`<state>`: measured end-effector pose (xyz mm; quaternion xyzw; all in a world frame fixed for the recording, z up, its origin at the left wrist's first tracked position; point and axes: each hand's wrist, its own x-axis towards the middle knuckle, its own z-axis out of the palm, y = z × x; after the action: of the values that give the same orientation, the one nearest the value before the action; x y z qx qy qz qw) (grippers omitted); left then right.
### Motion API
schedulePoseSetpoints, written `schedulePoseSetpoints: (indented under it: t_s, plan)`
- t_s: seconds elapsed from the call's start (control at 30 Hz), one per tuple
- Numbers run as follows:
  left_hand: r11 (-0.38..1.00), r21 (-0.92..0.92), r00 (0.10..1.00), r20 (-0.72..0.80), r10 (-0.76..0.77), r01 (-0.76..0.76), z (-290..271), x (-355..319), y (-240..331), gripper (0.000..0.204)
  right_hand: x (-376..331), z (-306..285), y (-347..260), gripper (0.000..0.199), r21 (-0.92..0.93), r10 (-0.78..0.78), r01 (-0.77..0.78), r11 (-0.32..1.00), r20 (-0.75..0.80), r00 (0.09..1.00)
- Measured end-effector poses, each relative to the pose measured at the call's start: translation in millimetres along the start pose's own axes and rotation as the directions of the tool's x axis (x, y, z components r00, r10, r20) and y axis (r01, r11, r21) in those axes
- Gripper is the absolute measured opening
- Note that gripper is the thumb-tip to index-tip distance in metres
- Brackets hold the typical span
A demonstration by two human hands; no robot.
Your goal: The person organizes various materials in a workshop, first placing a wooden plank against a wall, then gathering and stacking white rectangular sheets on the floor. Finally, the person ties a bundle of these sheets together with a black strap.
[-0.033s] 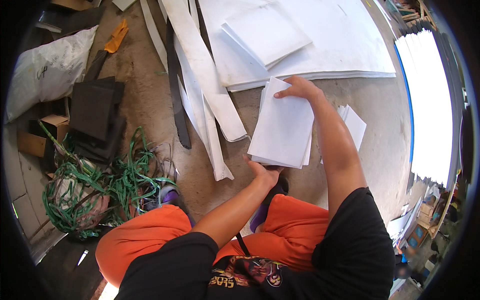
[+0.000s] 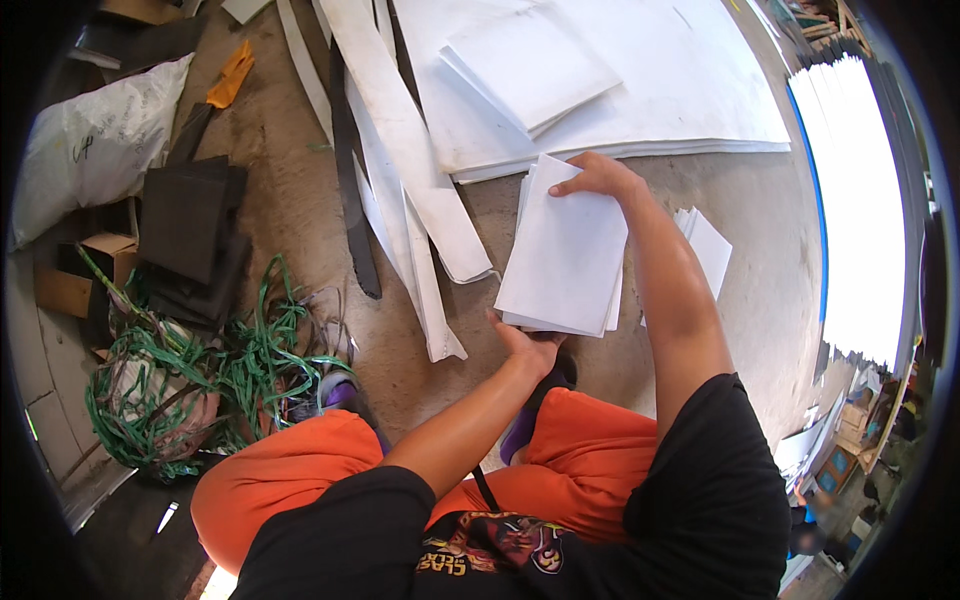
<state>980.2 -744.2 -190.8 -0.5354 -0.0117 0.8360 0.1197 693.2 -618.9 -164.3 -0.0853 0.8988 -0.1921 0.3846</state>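
Note:
Between my hands is a stack of white rectangular sheets [image 2: 562,250], tilted, its edges slightly uneven. My right hand [image 2: 598,178] grips the far edge, thumb on the top sheet and fingers behind. My left hand [image 2: 527,342] supports the near edge from below, thumb at the corner; its other fingers are partly hidden under the stack. A smaller pile of white pieces [image 2: 708,252] lies on the floor to the right, partly behind my right forearm. Beyond the held stack, more cut white sheets [image 2: 535,68] rest on large white boards [image 2: 700,100].
Long white strips [image 2: 412,170] and a dark strip [image 2: 352,190] lie left of the stack. Tangled green strapping [image 2: 150,400], dark rectangular pieces [image 2: 185,220], a cardboard box [image 2: 65,290] and a white sack [image 2: 105,140] are farther left. White sheets [image 2: 850,210] are stacked at the right.

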Motion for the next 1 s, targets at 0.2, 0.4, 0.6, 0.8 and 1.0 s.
schedulePoseSetpoints:
  t_s: [0.2,0.4,0.6,0.8,1.0]
  plan:
    - [0.99,0.134,0.984,0.177,0.012,-0.036,-23,25,2,0.071,1,7,31,0.062,0.235,-0.025,0.011,0.972,0.053,0.998]
    - [0.914,0.35,0.952,-0.147,0.27,-0.205,-29,27,20,0.07,-12,14,34,0.068,0.217,-0.136,0.142,0.966,-0.041,0.99]
    - [-0.111,0.814,0.516,0.459,0.723,-0.57,-3,18,65,0.072,-24,19,53,0.075,0.285,0.055,0.123,0.95,-0.544,0.837]
    - [-0.132,0.766,0.679,0.624,0.387,-0.629,55,83,93,0.086,-60,63,94,0.09,0.953,0.525,0.255,0.163,-0.303,0.795]
    - [-0.185,0.766,0.749,0.642,0.166,-0.615,87,116,90,0.098,-97,114,74,0.087,0.991,0.333,0.132,-0.019,-0.119,0.935]
